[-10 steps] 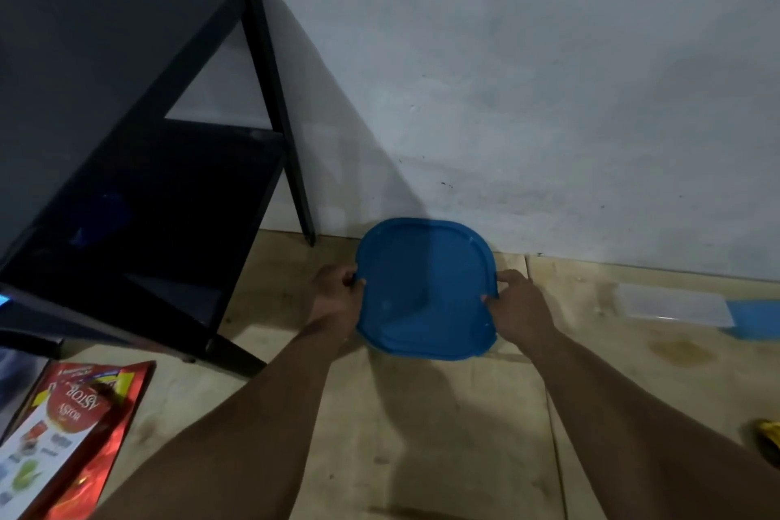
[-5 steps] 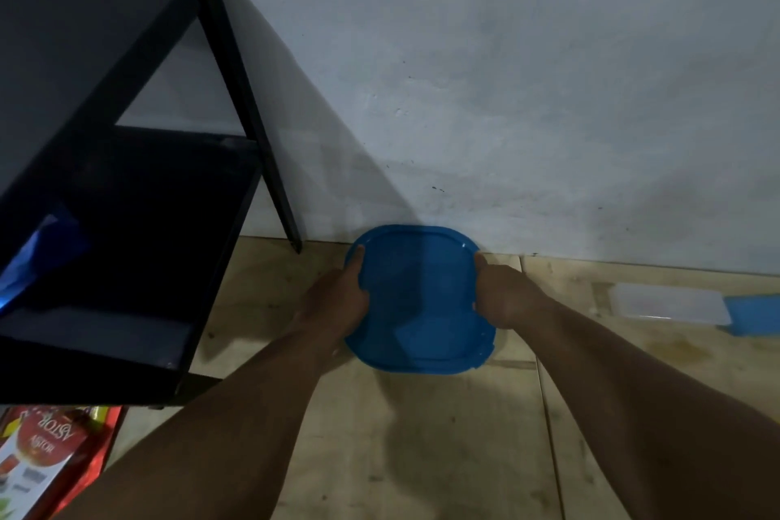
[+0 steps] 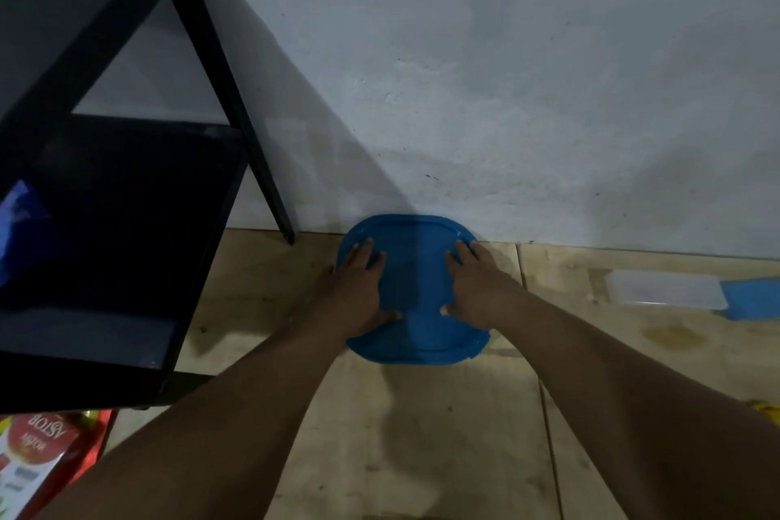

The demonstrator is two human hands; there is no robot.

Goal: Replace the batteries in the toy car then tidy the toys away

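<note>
A blue plastic lid (image 3: 415, 253) with rounded corners lies flat over a container on the tiled floor, close to the wall. My left hand (image 3: 358, 291) rests palm down on its left half with the fingers spread. My right hand (image 3: 475, 287) lies flat on its right half, thumb toward the middle. Both hands press on top of the lid and do not grip its edge. Whatever is under the lid is hidden. No toy car shows.
A black two-level table (image 3: 126, 190) stands at the left, one leg near the lid. A red printed packet (image 3: 42, 460) lies at the bottom left. A clear container (image 3: 664, 287) and a blue lid (image 3: 755, 298) lie at the right by the wall. Something yellow (image 3: 766, 410) shows at the right edge.
The blue lid went from tilted and held by its edges to lying flat. Both hands moved from the lid's sides onto its top, palms down.
</note>
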